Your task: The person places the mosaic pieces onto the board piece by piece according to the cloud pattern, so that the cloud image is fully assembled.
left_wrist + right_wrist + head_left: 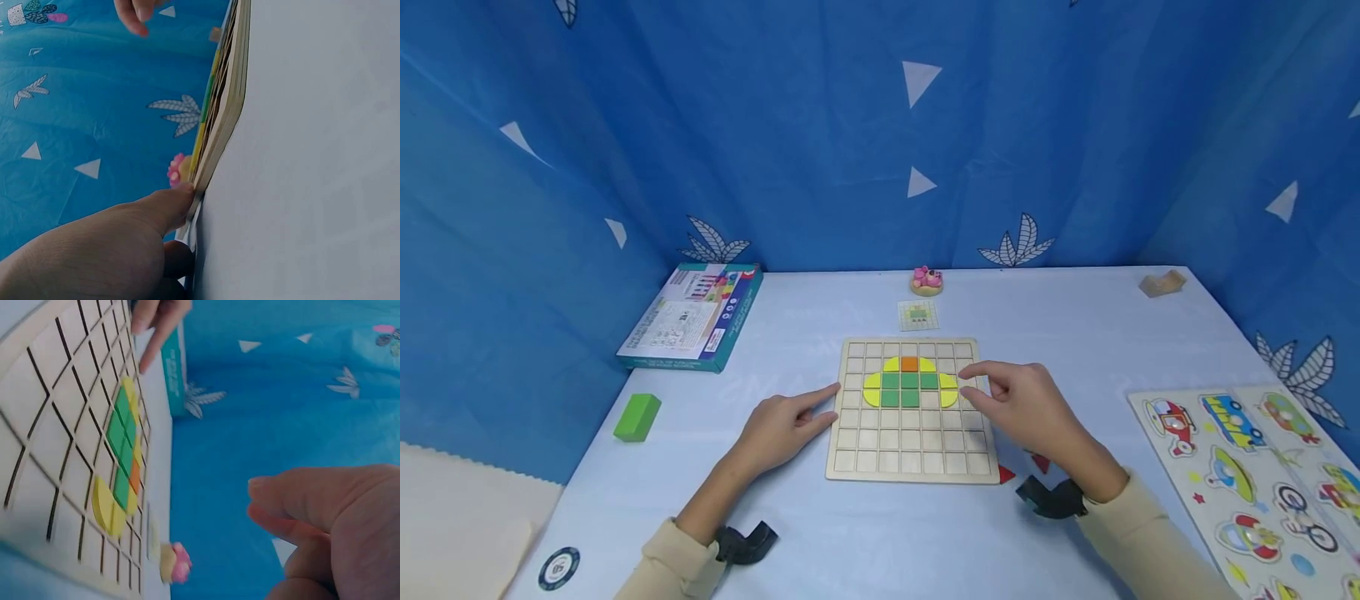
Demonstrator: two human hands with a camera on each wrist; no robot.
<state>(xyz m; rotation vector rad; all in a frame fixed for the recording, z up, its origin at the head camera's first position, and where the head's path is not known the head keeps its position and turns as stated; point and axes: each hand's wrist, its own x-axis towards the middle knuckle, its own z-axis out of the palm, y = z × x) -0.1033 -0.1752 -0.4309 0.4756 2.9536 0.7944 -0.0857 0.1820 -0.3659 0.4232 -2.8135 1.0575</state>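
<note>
A wooden grid board (891, 461) lies on the white table. Several green squares (890, 381), one orange square (910, 364) and several yellow curved pieces (872, 398) fill cells in its upper middle. Between the greens and the right yellow pieces, one lower cell is bare wood. My left hand (782, 429) touches the board's left edge with index finger and thumb spread apart. Over the right edge of the board hovers my right hand (1022, 408), near the yellow pieces. Its thumb and index finger curve toward each other with a gap and nothing between them, the other fingers curled (306, 562).
Red triangles (1006, 474) lie by the board's lower right corner. Behind the board are a small pattern card (918, 316) and a pink figurine (927, 282). A box (692, 317) and green block (637, 417) lie left, a picture puzzle (1255, 492) right.
</note>
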